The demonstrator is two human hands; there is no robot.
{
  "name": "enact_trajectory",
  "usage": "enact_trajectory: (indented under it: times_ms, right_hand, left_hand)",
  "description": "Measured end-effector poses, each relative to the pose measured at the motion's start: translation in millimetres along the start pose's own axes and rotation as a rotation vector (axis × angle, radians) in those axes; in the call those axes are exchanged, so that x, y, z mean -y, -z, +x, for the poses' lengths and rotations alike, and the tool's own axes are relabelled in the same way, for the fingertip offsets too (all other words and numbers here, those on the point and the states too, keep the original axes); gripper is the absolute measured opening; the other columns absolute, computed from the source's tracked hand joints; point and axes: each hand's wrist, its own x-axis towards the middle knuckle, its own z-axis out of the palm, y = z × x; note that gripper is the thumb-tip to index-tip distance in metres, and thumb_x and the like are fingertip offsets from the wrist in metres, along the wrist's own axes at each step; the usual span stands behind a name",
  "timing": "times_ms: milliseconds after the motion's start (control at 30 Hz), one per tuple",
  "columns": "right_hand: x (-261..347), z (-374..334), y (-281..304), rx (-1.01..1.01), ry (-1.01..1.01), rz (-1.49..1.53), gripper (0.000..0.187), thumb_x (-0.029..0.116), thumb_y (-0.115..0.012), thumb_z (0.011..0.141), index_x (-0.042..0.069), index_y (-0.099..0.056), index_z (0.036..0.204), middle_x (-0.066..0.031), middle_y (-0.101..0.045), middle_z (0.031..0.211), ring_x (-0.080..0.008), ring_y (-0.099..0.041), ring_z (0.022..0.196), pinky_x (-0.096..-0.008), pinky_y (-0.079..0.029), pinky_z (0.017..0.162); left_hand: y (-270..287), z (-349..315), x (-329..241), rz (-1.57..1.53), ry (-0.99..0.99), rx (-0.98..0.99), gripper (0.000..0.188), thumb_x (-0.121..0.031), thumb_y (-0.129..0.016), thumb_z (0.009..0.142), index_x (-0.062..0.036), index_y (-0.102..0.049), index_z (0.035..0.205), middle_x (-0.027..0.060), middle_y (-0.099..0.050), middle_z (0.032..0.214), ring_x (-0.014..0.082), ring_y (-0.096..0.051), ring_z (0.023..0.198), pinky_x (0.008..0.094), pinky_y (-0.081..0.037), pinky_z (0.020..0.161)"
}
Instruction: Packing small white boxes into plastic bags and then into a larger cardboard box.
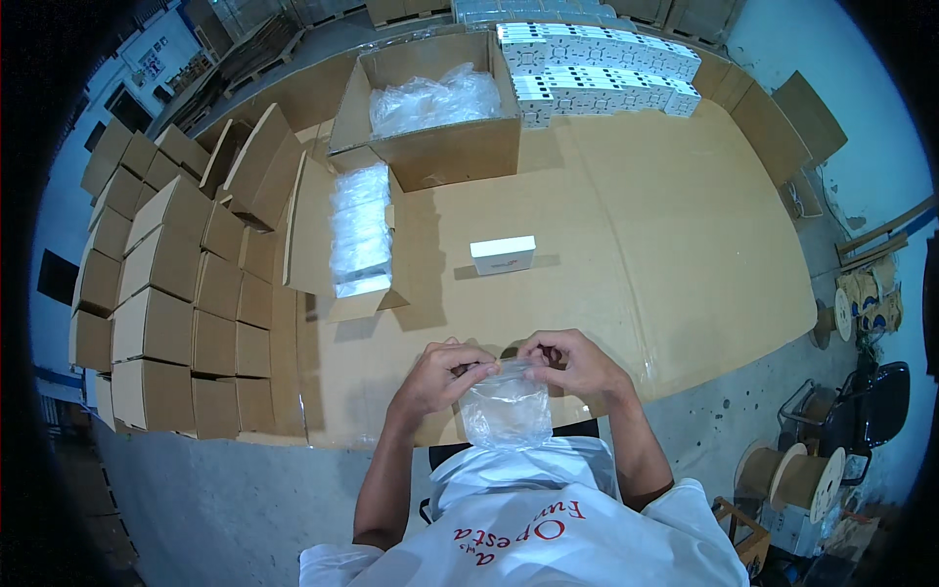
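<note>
Both of your hands are at the near edge of the table (709, 264), apart from each other but engaged on one item: your left hand (445, 378) pinches the upper left edge of a clear plastic bag (507, 416) between thumb and fingers, and your right hand (579, 364) pinches its upper right edge. Gripping two corners appears to keep that upper edge spread, while the bag's body hangs slack just in front of your white shirt (528, 519); its contents, if any, cannot be confirmed. From the left, brown cartons (156, 318) are stacked tightly side against side, probably to save room. Next, a narrow carton (399, 289) with its flaps turned outward holds a row of film-wrapped packs (360, 230); the spread flaps seem to leave its top accessible. Behind it, a large carton (450, 157) contains a heap of loose clear film (435, 103), its walls likely preventing the film from scattering. Directly ahead of you, one white box (503, 256) sits alone, apparently placed for easy reach. Beyond it to the right, white boxes in rows (606, 90) are lined up at the far edge, presumably kept orderly for picking.
</note>
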Motion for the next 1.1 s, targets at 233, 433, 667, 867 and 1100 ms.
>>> enact_trajectory:
  times_ms: [233,433,667,867,1100]
  right_hand:
    - [-3.1,5.0,-0.3,0.066,-0.086,0.15,0.017,0.011,-0.074,0.092,0.003,-0.061,0.086,0.0034,-0.057,0.074,-0.0049,-0.052,0.072,-0.0245,-0.043,0.062]
    - [0.8,7.4,-0.6,0.099,-0.082,0.111,0.019,0.012,-0.074,0.092,0.003,-0.059,0.084,0.004,-0.055,0.072,-0.0047,-0.051,0.07,-0.0246,-0.042,0.061]
    - [1.5,14.1,-5.4,0.087,-0.031,0.077,0.01,0.009,-0.073,0.093,0.002,-0.068,0.097,0.0001,-0.064,0.081,-0.006,-0.056,0.077,-0.0245,-0.046,0.068]
    - [13.9,19.6,-12.2,-0.036,0.116,0.016,0.01,0.001,-0.07,0.091,-0.002,-0.068,0.101,-0.0063,-0.068,0.091,-0.013,-0.061,0.083,-0.0285,-0.049,0.076]
    - [32.7,26.7,-15.6,-0.064,0.316,-0.169,0.015,0.004,-0.068,0.089,0.001,-0.069,0.104,-0.0101,-0.067,0.095,-0.026,-0.063,0.095,-0.0368,-0.051,0.083]
  left_hand:
    - [-0.4,-0.7,4.7,-0.014,0.042,-0.008,0.012,-0.015,-0.073,0.09,-0.0043,-0.077,0.094,0.0093,-0.069,0.077,0.0208,-0.058,0.065,0.0348,-0.046,0.069]
    - [-3.2,-4.7,10.2,0.017,-0.031,-0.119,0.011,-0.013,-0.073,0.09,-0.0027,-0.076,0.092,0.0084,-0.066,0.078,0.0215,-0.057,0.071,0.034,-0.044,0.075]
    - [1.3,-13.2,17.8,0.033,0.03,-0.157,0.03,-0.015,-0.082,0.081,-0.0019,-0.073,0.106,0.0104,-0.07,0.094,0.0223,-0.063,0.083,0.0348,-0.049,0.082]
    - [-19.2,-30.3,16.6,-0.581,0.009,-0.413,0.101,-0.017,-0.094,0.068,-0.0001,-0.037,0.15,0.0185,-0.059,0.134,0.0261,-0.062,0.121,0.0407,-0.048,0.106]
    - [-17.4,-51.0,33.6,-0.275,0.225,-0.258,0.09,-0.016,-0.093,0.071,0.0006,-0.042,0.144,0.0166,-0.062,0.129,0.0265,-0.063,0.118,0.0396,-0.052,0.101]
